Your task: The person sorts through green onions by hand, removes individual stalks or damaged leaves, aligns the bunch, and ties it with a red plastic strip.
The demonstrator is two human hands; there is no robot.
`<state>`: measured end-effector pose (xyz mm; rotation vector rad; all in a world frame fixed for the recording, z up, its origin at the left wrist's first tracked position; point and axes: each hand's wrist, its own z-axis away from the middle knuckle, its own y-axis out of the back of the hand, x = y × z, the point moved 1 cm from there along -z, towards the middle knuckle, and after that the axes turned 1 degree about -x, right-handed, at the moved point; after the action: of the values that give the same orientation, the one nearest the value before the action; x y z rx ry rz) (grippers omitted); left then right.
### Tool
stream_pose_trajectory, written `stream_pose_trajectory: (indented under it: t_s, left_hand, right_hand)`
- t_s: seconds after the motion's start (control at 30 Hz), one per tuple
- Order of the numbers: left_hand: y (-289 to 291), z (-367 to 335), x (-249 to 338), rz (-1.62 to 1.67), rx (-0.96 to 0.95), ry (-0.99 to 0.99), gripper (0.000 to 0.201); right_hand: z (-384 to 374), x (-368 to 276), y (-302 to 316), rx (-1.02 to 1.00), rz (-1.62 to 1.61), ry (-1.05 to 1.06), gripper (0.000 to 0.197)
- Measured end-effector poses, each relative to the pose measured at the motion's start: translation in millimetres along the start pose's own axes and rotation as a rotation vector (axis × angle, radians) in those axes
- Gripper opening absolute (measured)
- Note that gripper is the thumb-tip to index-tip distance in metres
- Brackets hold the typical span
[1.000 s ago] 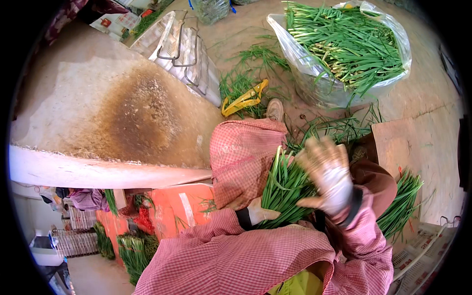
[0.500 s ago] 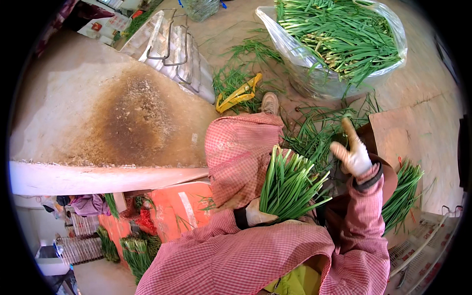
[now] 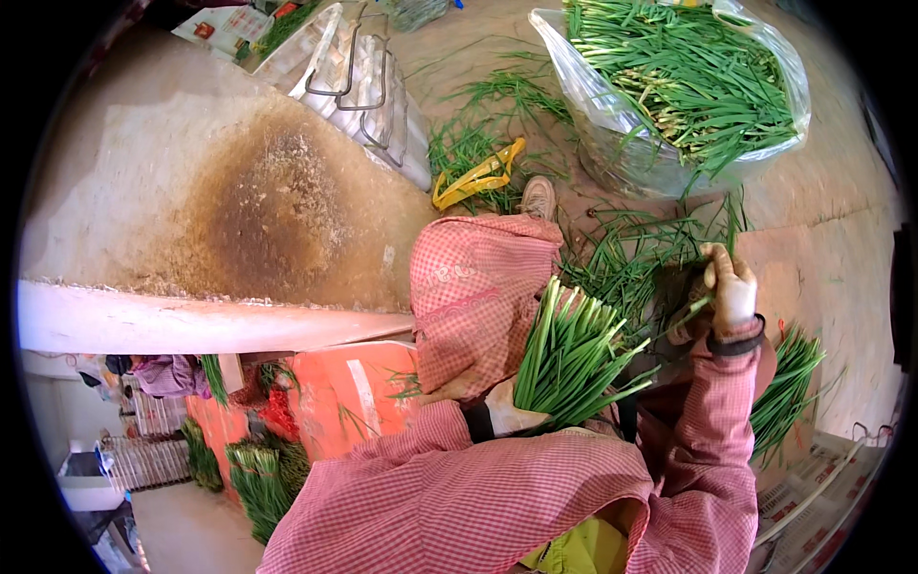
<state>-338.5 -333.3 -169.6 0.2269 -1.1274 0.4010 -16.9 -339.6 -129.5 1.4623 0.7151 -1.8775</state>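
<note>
A thick bunch of green chives [image 3: 579,359] lies across my lap, its pale cut ends pointing away from me. My gloved left hand [image 3: 512,413] is closed round the bunch's left side; part of its fingers is hidden under the leaves. Out to the right, my gloved right hand [image 3: 734,292] is raised with its fingers closed on a few chive stalks [image 3: 696,308]. Below that hand are loose chives [image 3: 631,253] scattered on the floor. A tied bundle of chives [image 3: 786,392] lies to the right of my right sleeve.
A clear plastic bag [image 3: 545,43] full of chives stands at the far right. Left of my foot lies a yellow strap [image 3: 483,174], beside a white crate [image 3: 411,143] with metal handles. Further bundles [image 3: 256,478] rest near an orange-red surface [image 3: 325,397] at lower left. A stained slab [image 3: 124,182] fills the left.
My right hand has gone from open, with fingers spread, to closed on a few chive stalks, and has shifted right and slightly down. My left hand keeps hold of the bunch.
</note>
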Motion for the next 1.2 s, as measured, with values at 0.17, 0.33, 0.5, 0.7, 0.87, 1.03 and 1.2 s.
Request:
stream_pose_trajectory:
  t_s: [0.17, 0.33, 0.5, 0.7, 0.87, 1.03, 1.2]
  left_hand:
    - [-14.8, 6.4, 5.3, 0.764, 0.182, -0.114, 0.049]
    - [-2.9, 10.2, 25.6, 0.332, 0.090, 0.030, 0.068]
    - [-1.8, 14.4, 13.5, 0.676, -0.033, -0.117, 0.071]
    - [0.0, 16.5, -1.3, 0.189, 0.127, -0.034, 0.063]
    - [-4.2, 18.6, 3.8, 0.242, 0.214, -0.022, 0.065]
    - [-3.0, 13.8, 3.4, 0.522, 0.083, -0.070, 0.070]
    - [4.0, 15.8, -6.8, 0.691, -0.077, -0.062, 0.064]
  right_hand:
    - [97.3, -29.2, -86.1, -0.510, 0.694, 0.590, 0.074]
    - [93.5, 24.2, -105.7, -0.767, 0.467, 0.068, 0.041]
    - [44.9, 3.3, -68.5, -0.535, -0.863, -0.570, 0.020]
    - [-34.2, -3.5, -18.3, -0.036, 0.267, 0.122, 0.058]
    - [46.6, -38.6, -85.2, -0.154, 1.040, 0.874, 0.059]
    - [67.5, 13.6, -128.7, -0.572, 1.032, 0.594, 0.026]
    - [-30.9, 14.3, -56.7, 0.059, 0.660, 0.540, 0.039]
